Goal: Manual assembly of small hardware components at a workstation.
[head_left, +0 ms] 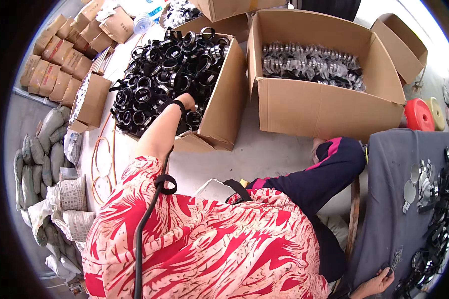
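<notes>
My left hand (pixel 187 102) reaches down among black ring-shaped parts (pixel 169 65) with shiny metal bands, heaped in an open cardboard box (pixel 228 94). Its fingers point away and are mostly hidden, so whether they grip a ring does not show. At the lower right my right hand (pixel 376 284) rests at the grey cloth-covered table (pixel 384 199). Thumb and fingertips come together there on something small and dark that I cannot make out. Just beyond them lies a little pile of small thin metal pieces (pixel 397 258).
A larger open carton (pixel 329 107) holds rows of plastic-wrapped metal rings (pixel 309 62). More black parts (pixel 441 214) and flat silver discs (pixel 409 192) lie on the table. Red and yellow round objects (pixel 419 114) stand beside it. Sacks (pixel 35 169) and stacked cartons (pixel 60 55) line the left.
</notes>
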`<state>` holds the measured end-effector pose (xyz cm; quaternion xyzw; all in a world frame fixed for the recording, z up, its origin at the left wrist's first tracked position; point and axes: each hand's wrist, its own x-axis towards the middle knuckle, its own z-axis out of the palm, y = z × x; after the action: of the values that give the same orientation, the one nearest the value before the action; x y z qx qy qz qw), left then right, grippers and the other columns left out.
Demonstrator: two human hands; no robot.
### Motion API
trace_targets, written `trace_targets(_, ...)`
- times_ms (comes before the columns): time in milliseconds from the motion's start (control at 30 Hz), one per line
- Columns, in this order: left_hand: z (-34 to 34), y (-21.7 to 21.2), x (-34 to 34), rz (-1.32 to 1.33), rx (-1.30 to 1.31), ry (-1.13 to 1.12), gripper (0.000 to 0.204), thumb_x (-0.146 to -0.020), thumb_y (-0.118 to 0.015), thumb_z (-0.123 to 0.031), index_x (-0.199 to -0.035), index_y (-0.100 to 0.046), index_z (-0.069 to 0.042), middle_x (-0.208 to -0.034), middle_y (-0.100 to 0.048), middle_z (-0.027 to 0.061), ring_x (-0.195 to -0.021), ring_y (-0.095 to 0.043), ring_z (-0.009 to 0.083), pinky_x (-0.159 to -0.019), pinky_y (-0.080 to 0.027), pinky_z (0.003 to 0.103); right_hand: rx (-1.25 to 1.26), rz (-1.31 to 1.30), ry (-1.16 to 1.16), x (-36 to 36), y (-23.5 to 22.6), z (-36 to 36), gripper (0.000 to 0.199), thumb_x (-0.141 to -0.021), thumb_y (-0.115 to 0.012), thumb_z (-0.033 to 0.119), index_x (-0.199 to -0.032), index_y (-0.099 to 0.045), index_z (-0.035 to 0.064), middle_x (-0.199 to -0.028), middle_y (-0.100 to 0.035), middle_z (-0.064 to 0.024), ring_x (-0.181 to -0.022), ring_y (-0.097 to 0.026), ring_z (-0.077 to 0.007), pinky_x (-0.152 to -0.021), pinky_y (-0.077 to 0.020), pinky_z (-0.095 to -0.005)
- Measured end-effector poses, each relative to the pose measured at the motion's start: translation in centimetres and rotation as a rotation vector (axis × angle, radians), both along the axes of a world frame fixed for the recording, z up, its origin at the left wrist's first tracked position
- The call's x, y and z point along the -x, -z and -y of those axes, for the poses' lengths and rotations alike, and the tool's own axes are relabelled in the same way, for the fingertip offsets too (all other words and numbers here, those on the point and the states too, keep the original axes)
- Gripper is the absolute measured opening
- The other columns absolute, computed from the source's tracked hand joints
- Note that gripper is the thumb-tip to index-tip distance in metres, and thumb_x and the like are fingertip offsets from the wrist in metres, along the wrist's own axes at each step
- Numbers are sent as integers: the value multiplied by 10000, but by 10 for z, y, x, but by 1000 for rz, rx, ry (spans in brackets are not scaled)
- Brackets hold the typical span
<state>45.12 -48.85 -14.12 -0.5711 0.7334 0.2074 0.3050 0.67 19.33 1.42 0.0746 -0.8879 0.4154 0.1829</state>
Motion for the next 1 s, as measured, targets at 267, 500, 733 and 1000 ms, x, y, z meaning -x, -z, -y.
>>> trace_targets(267, -14, 58, -51, 230, -78, -2, 304, -746, -728, -224, -973, -714, -21, -995, -697, 144, -886, -683, 291, -795, -534, 418, 194, 95, -4, 31, 33, -22, 207, -950, -573, 178, -1082, -569, 19, -842, -561, -10, -712, -472, -61, -634, -398, -212)
trace_targets(500, -26, -89, 13, -159, 31, -411, 317, -825, -682, -286, -695, -621, -4, -572, -574, 115, -436, -542, 218, -402, -442, 349, 26, -63, 58, 11, 0, 7, 251, -925, -581, 152, -898, -559, -96, -830, -603, -176, -745, -543, -252, -733, -458, -358)
trace_targets(733, -12, -193, 116, -1242, 335, -380, 280, -937, -572, -244, -748, -618, -44, -546, -512, -21, -326, -368, 51, -297, -251, 214, 212, -108, -99, 39, 46, -31, 177, -970, -520, 136, -1078, -572, 7, -859, -597, -46, -705, -521, -89, -640, -445, -229)
trace_targets(1000, -215, -221, 355, -1418, -797, 173, 263, -959, -542, -248, -917, -662, -18, -604, -521, -45, -418, -377, 9, -367, -258, 158, 192, 125, -497, -34, -27, 93, 314, -854, -621, 16, -1168, -605, 15, -729, -559, 28, -663, -504, -58, -608, -430, -217)
